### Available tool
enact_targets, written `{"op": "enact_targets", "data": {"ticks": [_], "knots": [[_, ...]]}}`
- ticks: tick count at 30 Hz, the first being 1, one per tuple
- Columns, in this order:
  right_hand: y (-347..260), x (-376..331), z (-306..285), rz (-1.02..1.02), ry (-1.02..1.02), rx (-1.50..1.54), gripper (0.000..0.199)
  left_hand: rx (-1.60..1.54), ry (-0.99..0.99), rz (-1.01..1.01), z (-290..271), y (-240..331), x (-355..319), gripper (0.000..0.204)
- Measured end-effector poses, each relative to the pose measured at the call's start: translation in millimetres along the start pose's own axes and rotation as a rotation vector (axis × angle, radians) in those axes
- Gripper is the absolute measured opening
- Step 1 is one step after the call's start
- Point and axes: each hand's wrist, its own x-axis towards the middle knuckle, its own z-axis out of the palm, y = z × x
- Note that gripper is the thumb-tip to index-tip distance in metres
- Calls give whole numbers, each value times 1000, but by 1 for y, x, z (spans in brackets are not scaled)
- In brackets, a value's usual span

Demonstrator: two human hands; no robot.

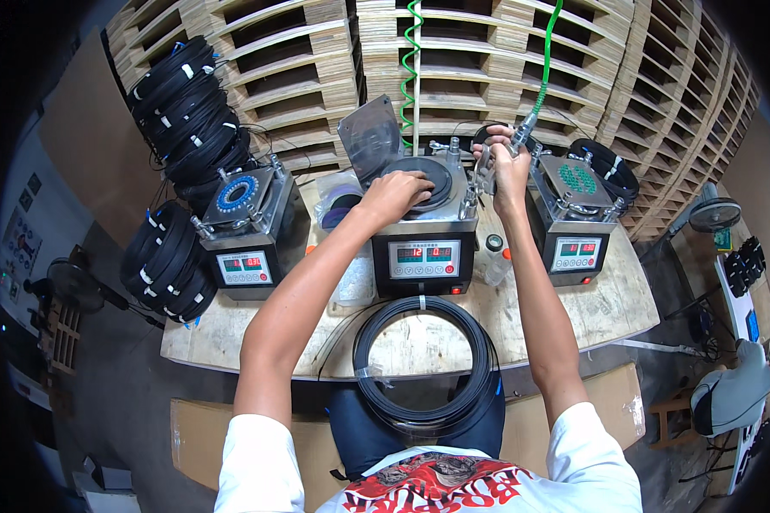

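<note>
My left hand [398, 198] lies on the round black plate [437, 182] on top of the middle machine [425, 260]; its fingers are stretched out and grip nothing visible. A hinged metal lid [370, 135] stands raised behind that plate. My right hand [506, 167] is wrapped round a metal air blow gun [486, 175], held beside the machine's right rear corner. From its fitting, a green air hose [546, 64] runs upward. Across my lap and against the table's front edge rests a coil of black cable [376, 403], bound with clear tape.
Similar machines stand left, with a blue ring of pieces [237, 194], and right, with green pieces [577, 179]. Black cable coils [180, 111] are stacked at the far left. A small bottle [495, 265] stands on the wooden table [316, 361]. Another person [738, 389] sits far right.
</note>
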Motion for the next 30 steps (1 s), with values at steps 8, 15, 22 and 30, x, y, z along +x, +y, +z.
{"op": "enact_targets", "data": {"ticks": [8,15,22,30], "knots": [[3,13,-3,21,-21,-91,29,-50,-104,-111,-7,5,1,32],[14,50,8,60,-92,-97,33,-54,123,-212,1,-17,12,39],[45,156,14,-60,-421,-563,27,-54,487,-299,17,-9,25,22],[86,210,22,78,-294,-1041,55,-83,574,-425,15,-14,15,24]]}}
